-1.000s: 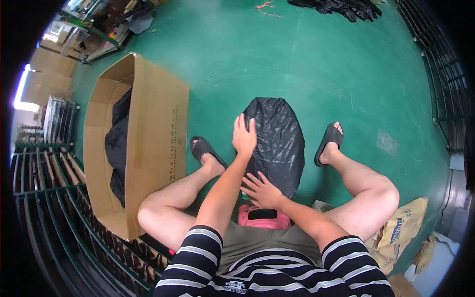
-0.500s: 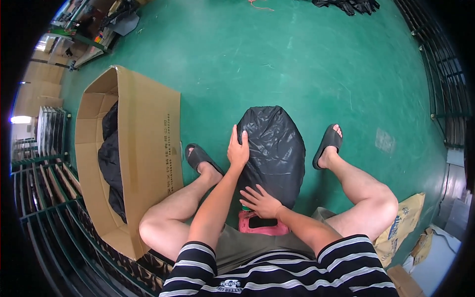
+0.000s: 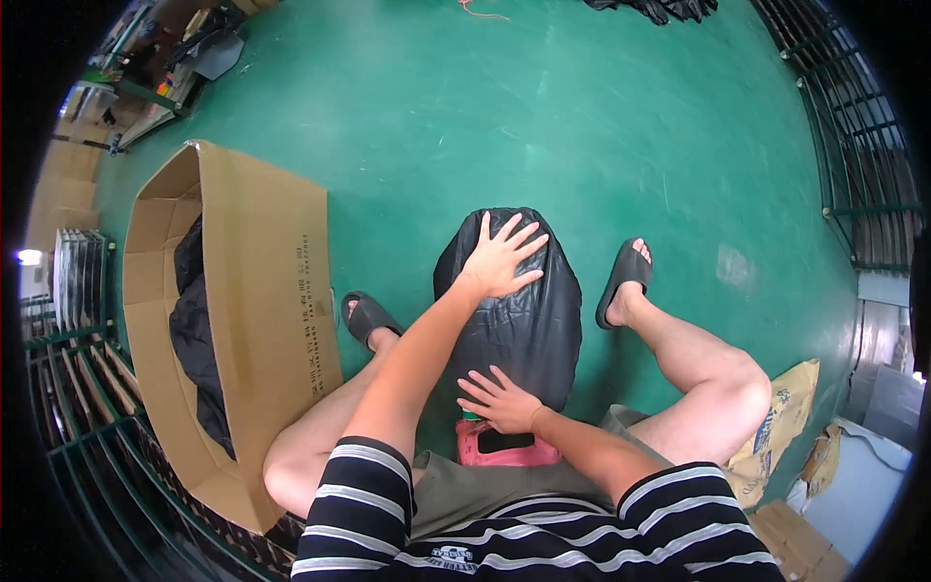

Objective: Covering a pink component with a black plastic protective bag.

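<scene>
Between my legs a rounded black plastic cover (image 3: 529, 335) is stretched over something whose shape stays hidden beneath it. My left hand (image 3: 502, 257) lies on its far part, fingers spread wide. Closer to me, my right hand (image 3: 499, 400) presses flat on the near end, fingers stretched toward the left. A pink plastic jug (image 3: 467, 444) with a dark opening stands just below my right hand, against my lap. A bit of its green cap shows by the fingers, and the hand partly covers where jug and cover meet.
At my left, a tall open cardboard box (image 3: 267, 291) holds black crumpled material (image 3: 199, 335). Dark metal racks (image 3: 87, 456) stand beyond it, with another rack (image 3: 844, 136) at the right. A tan sack (image 3: 776, 432) lies by my right knee. Black sheeting (image 3: 659, 8) lies on the far green floor.
My left hand has moved from the cover's left edge onto its far top, fingers now spread. The right hand stays near the close end. The whole view has shifted slightly.
</scene>
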{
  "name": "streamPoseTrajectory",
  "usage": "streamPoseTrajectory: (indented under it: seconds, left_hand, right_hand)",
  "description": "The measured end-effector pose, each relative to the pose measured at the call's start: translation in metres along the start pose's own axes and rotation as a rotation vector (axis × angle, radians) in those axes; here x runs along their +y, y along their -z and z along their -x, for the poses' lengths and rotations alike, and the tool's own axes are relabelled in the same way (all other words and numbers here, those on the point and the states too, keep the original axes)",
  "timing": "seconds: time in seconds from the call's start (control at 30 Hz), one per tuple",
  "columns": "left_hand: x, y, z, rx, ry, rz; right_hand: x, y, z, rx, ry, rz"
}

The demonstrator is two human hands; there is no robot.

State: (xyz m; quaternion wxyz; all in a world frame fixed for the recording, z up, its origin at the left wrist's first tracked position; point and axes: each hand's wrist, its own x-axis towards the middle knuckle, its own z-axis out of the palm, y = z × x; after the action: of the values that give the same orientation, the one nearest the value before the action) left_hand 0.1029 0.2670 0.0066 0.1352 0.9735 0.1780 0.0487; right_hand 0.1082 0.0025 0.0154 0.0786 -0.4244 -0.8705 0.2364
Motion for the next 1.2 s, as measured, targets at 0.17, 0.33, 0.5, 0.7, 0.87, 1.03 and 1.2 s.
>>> streamPoseTrajectory:
  seconds: [0.17,0.33,0.5,0.7,0.87,1.03,1.2]
  left_hand:
    - [0.005,-0.006,-0.008,0.046,0.019,0.051]
    - [-0.002,-0.008,-0.013,-0.039,0.110,0.040]
    - [-0.014,-0.005,-0.025,-0.105,0.090,0.054]
    - [-0.010,-0.003,-0.027,-0.078,0.118,0.061]
    - [0.002,-0.003,-0.003,0.080,0.130,-0.009]
    - [0.043,-0.003,0.055,0.133,0.161,-0.030]
    - [0.087,-0.009,0.115,0.129,0.224,0.016]
  right_hand:
    - [0.001,-0.004,0.004,0.008,-0.014,-0.043]
    - [0.000,-0.005,0.004,0.019,-0.004,-0.020]
    - [0.001,-0.003,0.003,-0.001,-0.009,0.000]
    - [0.000,-0.006,0.003,0.011,-0.010,0.010]
    - [-0.002,-0.005,0.002,0.034,0.005,0.019]
    - [-0.001,-0.002,0.008,0.014,-0.004,0.024]
    - [-0.007,-0.005,0.006,0.023,-0.012,-0.022]
